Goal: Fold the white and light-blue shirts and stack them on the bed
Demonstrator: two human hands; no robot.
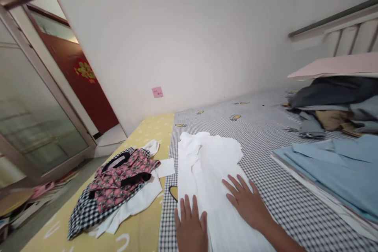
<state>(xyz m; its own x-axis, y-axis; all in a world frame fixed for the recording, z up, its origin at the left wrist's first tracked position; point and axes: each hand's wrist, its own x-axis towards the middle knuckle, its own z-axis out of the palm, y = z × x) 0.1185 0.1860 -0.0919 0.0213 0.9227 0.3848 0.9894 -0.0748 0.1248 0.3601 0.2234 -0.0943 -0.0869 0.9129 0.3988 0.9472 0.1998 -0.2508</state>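
Note:
A white garment [217, 165], perhaps a shirt, lies lengthwise on the bed in front of me, its left side folded inward. My left hand [191, 222] rests palm down on its near left part, fingers stretched out and pointing away from me. Over the right side of the cloth, my right hand [246, 201] is spread, the fingers apart and angled up to the left. Neither hand grips anything. The near end of the garment runs out of view at the bottom.
Left of the garment is a loose heap of clothes with a pink patterned top [125, 181]. Folded blue shirts [336, 165] lie on the right, with a dark clothes pile [339, 94] behind. The checked bed sheet [256, 126] reaches the wall. A doorway [76, 67] opens at far left.

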